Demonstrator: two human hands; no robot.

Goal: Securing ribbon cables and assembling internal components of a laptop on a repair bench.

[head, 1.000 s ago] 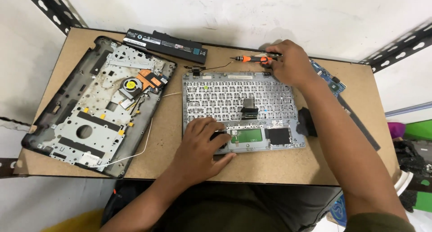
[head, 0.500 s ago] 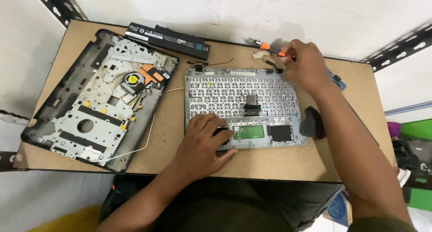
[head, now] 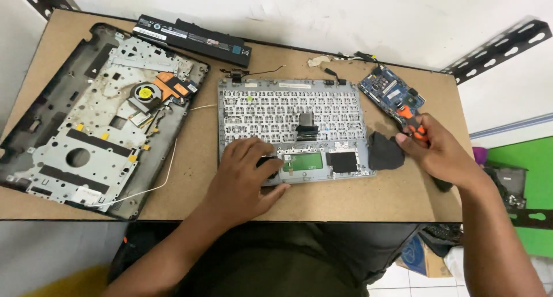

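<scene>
A grey laptop keyboard frame (head: 291, 115) lies upside down at the middle of the wooden table (head: 357, 190). My left hand (head: 245, 173) rests flat on its near left corner, fingers spread, holding nothing. My right hand (head: 440, 153) is to the right of the frame, closed around an orange and black screwdriver (head: 413, 124). The screwdriver's tip points toward a small blue circuit board (head: 390, 92). A black pad (head: 385, 152) lies just left of my right hand.
A laptop bottom case (head: 86, 121) with a fan and copper heat pipe fills the left side. A long black battery (head: 193, 40) lies at the back. A white wire (head: 167, 173) trails off the case. Small hinges and cable bits (head: 340, 63) lie behind the frame.
My right hand has moved with the screwdriver from the back edge of the keyboard frame toward me, to the frame's right side. My left hand has stayed on the frame.
</scene>
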